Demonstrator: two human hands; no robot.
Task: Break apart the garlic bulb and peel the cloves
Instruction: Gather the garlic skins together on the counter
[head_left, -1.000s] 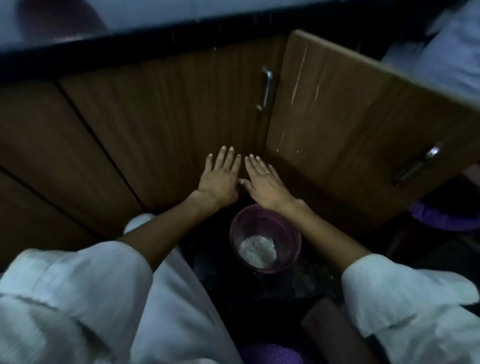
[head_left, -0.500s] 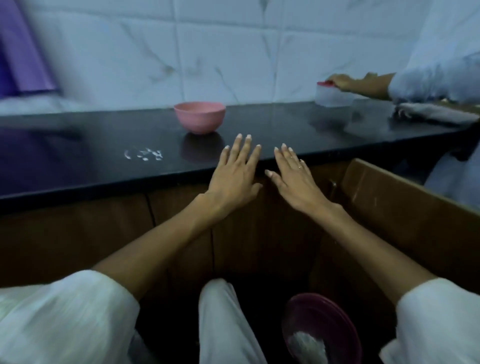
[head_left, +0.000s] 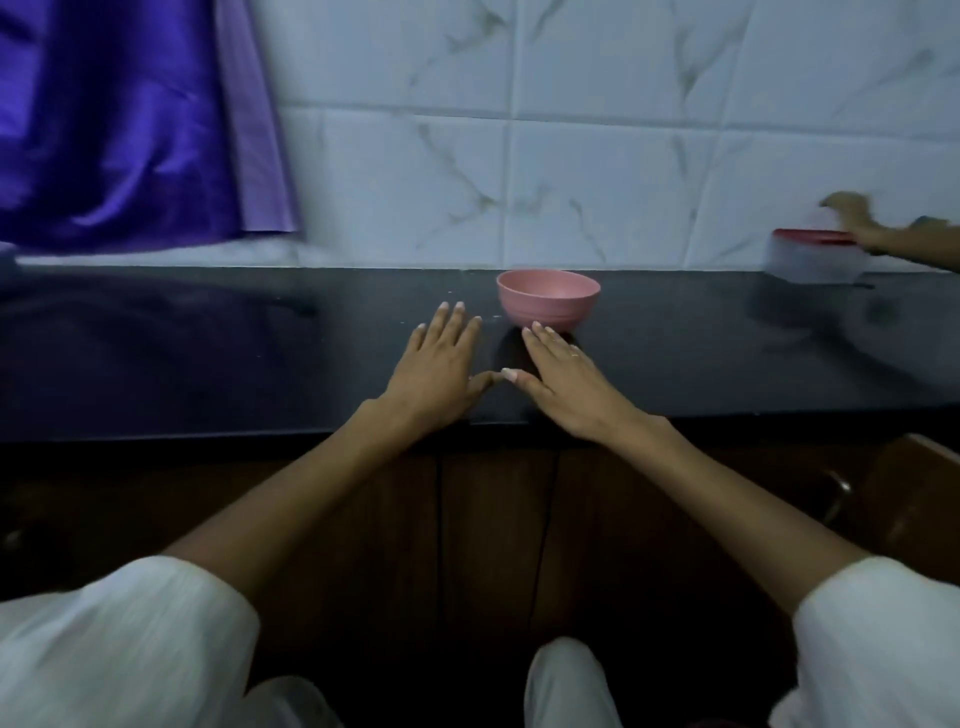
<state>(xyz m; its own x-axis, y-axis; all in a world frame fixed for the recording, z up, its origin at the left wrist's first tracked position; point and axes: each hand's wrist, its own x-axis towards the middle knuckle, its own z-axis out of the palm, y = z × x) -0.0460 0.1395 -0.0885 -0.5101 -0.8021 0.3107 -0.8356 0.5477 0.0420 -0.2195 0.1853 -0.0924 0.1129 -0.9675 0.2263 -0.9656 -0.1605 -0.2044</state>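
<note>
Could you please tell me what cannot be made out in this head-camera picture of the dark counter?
- Inside of the pink plastic bowl: its near wall hides any contents.
- Garlic bulb: none visible; the flat left hand and right hand hold nothing.
- Clear red-lidded container: motion-blurred, contents unreadable.
- Another person's hand on it: blurred, arm cut off by the right edge.
- Purple cloth: cut off by the top and left edges.

1 bowl (head_left: 548, 304), maybe 1 container (head_left: 813, 257)
</note>
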